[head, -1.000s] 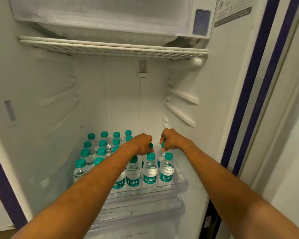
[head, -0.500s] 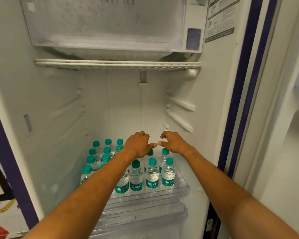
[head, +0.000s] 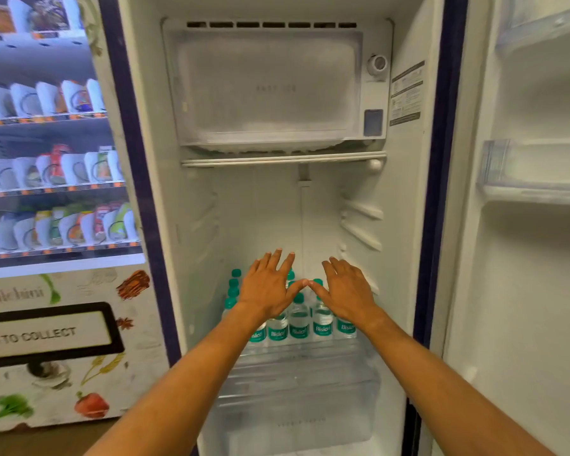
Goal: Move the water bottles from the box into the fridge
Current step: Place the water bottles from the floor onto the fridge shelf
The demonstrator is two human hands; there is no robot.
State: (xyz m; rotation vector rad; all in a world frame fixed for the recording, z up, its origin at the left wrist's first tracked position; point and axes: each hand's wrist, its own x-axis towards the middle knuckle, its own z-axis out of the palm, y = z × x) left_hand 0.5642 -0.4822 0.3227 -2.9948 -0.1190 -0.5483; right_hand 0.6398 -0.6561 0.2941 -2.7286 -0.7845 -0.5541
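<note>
— Were the hands gripping anything?
— No. I had the left hand (head: 266, 288) and right hand (head: 347, 291) spread flat and empty at lower centre, thumb tips about touching, in front of the Bisleri water bottles (head: 298, 320).
— And the bottles?
— In the fridge (head: 405, 209), upright in tight rows on the clear shelf (head: 297, 355) above the crisper drawer (head: 293, 419), packed to save space, I judged (no box in view). The fridge door (head: 527, 291) was open at right, with a snack vending machine (head: 46, 192) at left.

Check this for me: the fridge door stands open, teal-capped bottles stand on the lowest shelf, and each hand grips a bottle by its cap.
Wrong on the hands. The head view shows the left hand and right hand open, fingers spread, holding nothing. The rest holds: fridge door open, bottles on the lowest shelf.
</note>
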